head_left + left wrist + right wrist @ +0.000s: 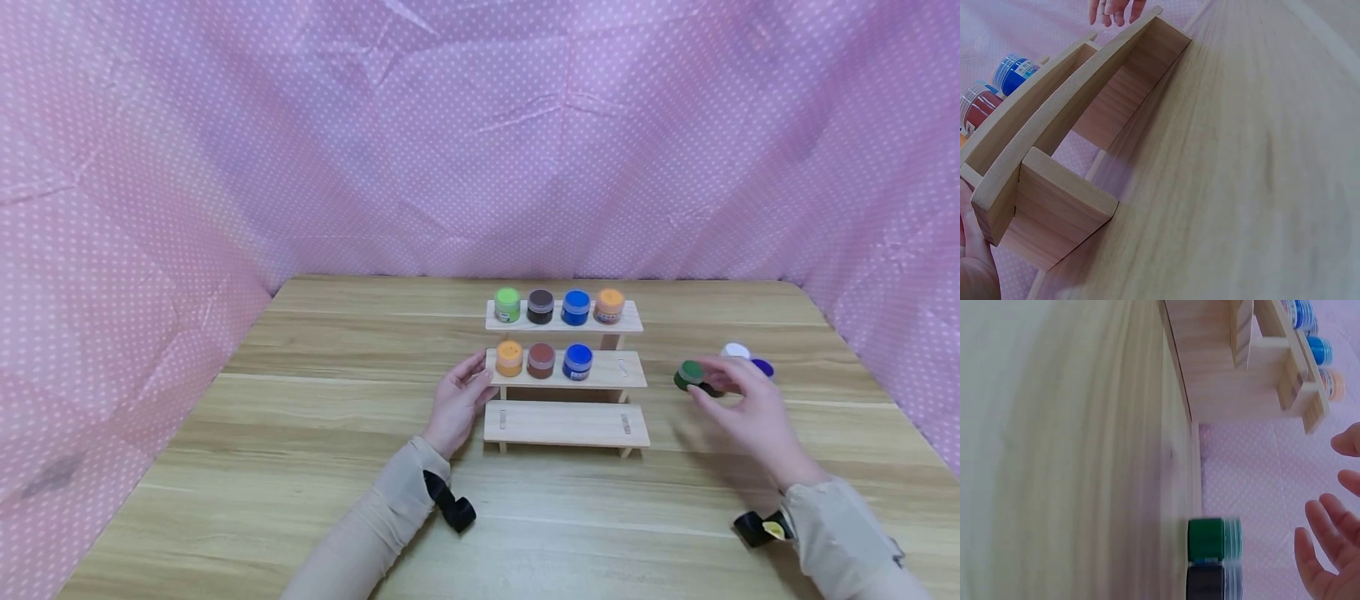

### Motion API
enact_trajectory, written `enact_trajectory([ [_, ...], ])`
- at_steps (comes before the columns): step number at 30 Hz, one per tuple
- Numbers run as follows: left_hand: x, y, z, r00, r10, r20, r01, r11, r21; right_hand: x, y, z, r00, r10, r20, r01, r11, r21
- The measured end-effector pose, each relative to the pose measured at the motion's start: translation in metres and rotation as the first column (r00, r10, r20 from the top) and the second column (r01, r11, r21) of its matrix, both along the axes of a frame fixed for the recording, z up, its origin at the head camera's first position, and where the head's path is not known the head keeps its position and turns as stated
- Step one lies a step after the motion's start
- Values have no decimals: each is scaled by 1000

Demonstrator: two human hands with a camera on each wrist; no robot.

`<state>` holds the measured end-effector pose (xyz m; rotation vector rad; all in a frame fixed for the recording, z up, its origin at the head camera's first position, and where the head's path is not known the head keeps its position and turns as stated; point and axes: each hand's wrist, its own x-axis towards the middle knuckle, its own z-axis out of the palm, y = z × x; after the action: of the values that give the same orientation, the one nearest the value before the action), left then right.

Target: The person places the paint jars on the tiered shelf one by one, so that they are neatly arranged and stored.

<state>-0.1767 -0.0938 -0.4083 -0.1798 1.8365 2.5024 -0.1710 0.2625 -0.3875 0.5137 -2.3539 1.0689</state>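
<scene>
A three-step wooden display stand [566, 425] stands on the table. My left hand [457, 400] holds it by the left end of its middle step, fingers behind and thumb in front. A light green, a dark brown, a blue and an orange paint jar [609, 307] line the top step. On the middle step are a yellow-orange jar [509, 358], a reddish-brown jar [541, 360] and a blue jar [577, 362]. My right hand [750, 408], fingers spread, hovers over a dark green jar [1207, 539], apart from it in the right wrist view.
Beside the green jar stands a black jar [1205, 582]. A white-topped jar [736, 351] and a purple jar [762, 367] are just behind the right hand. Pink dotted cloth [480, 150] hangs behind and beside the wooden table [337, 400].
</scene>
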Motion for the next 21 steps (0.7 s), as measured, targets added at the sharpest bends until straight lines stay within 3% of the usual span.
enact_trajectory([
  [5, 0, 0, 0, 1000, -1, 5, 1, 1000, -3, -1, 9, 0, 1000, -29, -8, 29, 999, 32],
  [21, 1, 1, 0, 1000, 13, -1, -13, 1000, 5, -5, 34, 0, 983, -110, 150, 78, 975, 208],
])
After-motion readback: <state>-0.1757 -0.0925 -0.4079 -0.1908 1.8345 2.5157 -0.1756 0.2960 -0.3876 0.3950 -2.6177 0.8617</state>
